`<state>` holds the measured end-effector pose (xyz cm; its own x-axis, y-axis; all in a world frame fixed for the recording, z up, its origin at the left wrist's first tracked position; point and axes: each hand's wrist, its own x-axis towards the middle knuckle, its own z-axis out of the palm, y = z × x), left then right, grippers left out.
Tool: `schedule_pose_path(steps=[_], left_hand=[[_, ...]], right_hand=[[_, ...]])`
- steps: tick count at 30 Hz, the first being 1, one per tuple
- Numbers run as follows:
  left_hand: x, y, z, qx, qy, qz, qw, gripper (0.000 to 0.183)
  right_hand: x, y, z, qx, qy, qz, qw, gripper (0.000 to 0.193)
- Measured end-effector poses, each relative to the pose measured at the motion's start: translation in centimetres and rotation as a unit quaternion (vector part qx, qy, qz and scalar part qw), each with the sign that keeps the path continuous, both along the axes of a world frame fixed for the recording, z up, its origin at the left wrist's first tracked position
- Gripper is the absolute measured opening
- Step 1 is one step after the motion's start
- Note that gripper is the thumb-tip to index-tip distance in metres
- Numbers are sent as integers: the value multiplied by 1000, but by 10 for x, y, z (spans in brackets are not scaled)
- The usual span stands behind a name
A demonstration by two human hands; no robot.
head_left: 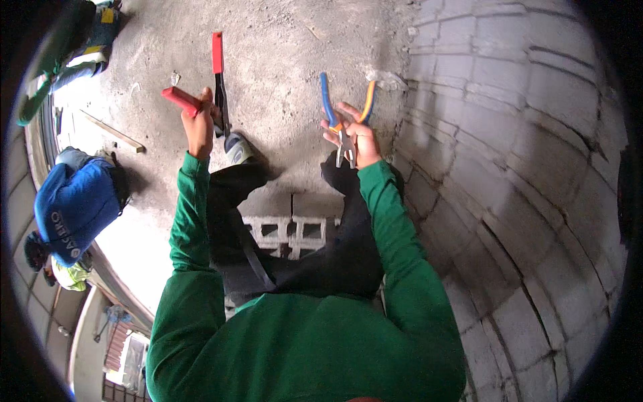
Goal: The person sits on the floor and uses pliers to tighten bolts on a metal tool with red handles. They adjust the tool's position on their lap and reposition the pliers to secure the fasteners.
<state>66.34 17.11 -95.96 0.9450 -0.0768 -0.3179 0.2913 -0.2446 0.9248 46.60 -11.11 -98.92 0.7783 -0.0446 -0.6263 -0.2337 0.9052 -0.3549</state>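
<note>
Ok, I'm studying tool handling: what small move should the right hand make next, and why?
Perhaps turn the pliers around in the right hand: their metal jaws point back toward the person, while the spread blue and yellow handles point away.

Bright metal is seen at the jaws of the pliers point(343, 139), while their handles point(326, 96) are coated in smooth, plastic-looking material. On the long-handled tool point(222, 94), dark metal is capped with red, plastic-looking grips point(217, 53). The floor point(281, 53) is finished in rough, matt concrete; the wall point(509, 107) is built of coarse, matt blockwork; the green top point(335, 348) is made of soft-looking, creased cloth.
</note>
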Motion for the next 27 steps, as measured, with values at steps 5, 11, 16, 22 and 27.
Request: schedule_pose_path(steps=[5,11,16,22,27], left_hand=[[-20,9,-24,-330,166,253,894,43],[-76,29,-13,-551,215,168,788,46],[-114,27,18,-470,208,34,857,46],[-137,32,10,-710,173,-96,676,48],[-165,32,13,-833,162,-110,517,43]], right_hand=[[31,-6,-15,-98,45,128,986,75],[41,29,-17,-220,52,215,950,69],[16,30,-22,-299,-10,203,932,61],[-33,57,17,-347,-131,56,927,61],[-93,86,41,-326,-195,-75,922,47]])
